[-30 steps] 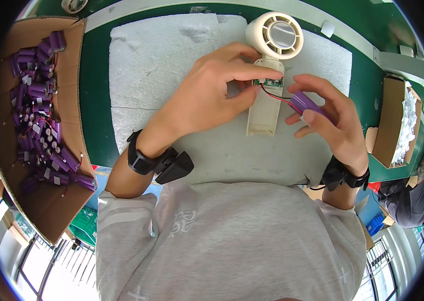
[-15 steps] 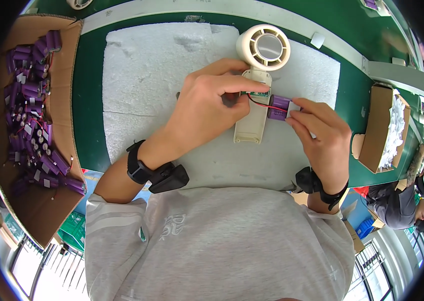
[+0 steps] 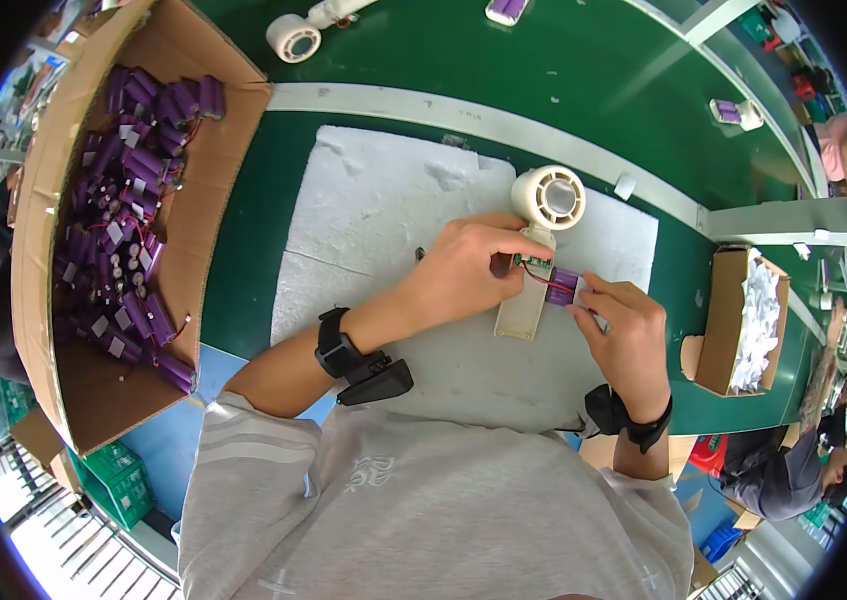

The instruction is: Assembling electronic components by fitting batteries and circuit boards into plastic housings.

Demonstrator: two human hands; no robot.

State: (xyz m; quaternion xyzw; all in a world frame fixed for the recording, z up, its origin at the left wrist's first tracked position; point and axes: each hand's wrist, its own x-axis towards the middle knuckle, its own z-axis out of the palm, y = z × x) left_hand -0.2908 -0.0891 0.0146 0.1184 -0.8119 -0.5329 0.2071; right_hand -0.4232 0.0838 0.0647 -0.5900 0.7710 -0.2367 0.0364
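A cream handheld fan (image 3: pixel 551 198) with a round head and an opened handle lies on the white foam sheet (image 3: pixel 383 190). My left hand (image 3: pixel 465 268) grips the upper handle, fingers closed beside the small green circuit board (image 3: pixel 533 262). Red and black wires run from that board to a purple battery pack (image 3: pixel 562 287) just right of the handle. My right hand (image 3: pixel 627 325) pinches the pack's right end, where a small white piece shows. The lower part of the handle, an open shell, is bare.
On the left stands a cardboard box (image 3: pixel 33 290) of many purple battery packs. At right, a smaller cardboard box (image 3: pixel 718 325) holds white pieces. Another fan (image 3: pixel 295 38) and purple packs in a cream shell (image 3: pixel 507 10) lie beyond the white rail (image 3: pixel 383 98). A co-worker (image 3: pixel 783 470) sits at right.
The view has shifted, showing more of the far bench. My hands keep nearly the same hold on the fan and battery pack.
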